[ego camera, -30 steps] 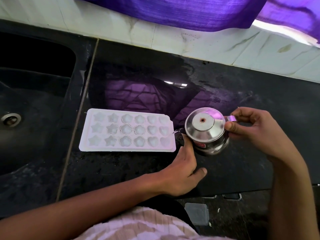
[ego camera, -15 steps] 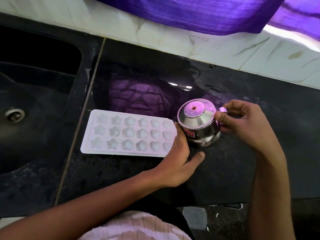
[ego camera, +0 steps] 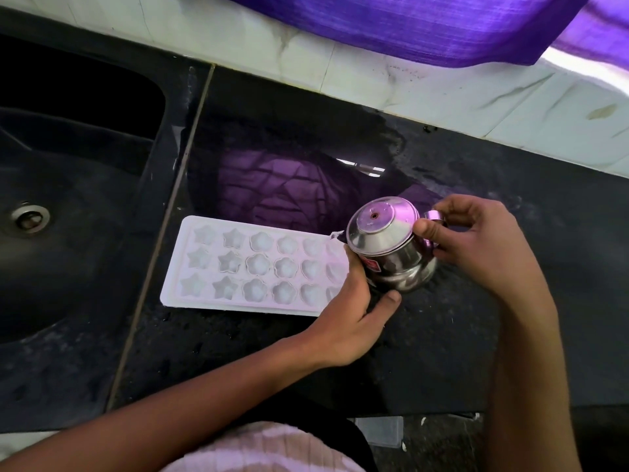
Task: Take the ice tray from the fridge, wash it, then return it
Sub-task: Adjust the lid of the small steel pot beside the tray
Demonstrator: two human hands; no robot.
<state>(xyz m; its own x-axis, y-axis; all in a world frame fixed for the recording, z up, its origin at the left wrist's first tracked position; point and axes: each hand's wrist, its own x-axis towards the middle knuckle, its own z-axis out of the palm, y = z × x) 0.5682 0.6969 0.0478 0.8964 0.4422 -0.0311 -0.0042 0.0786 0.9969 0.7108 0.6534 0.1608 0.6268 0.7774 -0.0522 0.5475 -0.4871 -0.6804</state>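
Ice tray (ego camera: 253, 267): white plastic, lying flat on the black counter (ego camera: 510, 335), just right of the seam beside the sink; three rows of moulds, stars at the left, flowers in the middle, hearts toward the right; right end hidden behind the left hand and the steel pot; pale contents in the moulds, ice or water not distinguishable.

Steel pot (ego camera: 391, 247): small, shiny, lidded, with a red label on its side; tilted toward the tray, held over the tray's right end; touching the counter or not, cannot tell.

Left hand (ego camera: 350, 311): fingers curled round the near-left side of the pot's body, thumb stretched out under its base; grasping the pot.

Right hand (ego camera: 476, 247): thumb and fingers pinching the small metal handle (ego camera: 434, 216) at the pot's far-right side; remaining fingers bent loosely behind it.

Sink (ego camera: 68, 199): dark basin at the left, metal drain (ego camera: 30, 217) in its floor.

Counter surface: speckled, with a purple reflection behind the tray.

Wall tiles (ego camera: 374, 73): pale, streaked, running along the back edge.

Purple cloth (ego camera: 425, 22): hanging across the top, above the tiles.

Near edge: striped pinkish garment (ego camera: 265, 451) at the bottom centre, between the two forearms.
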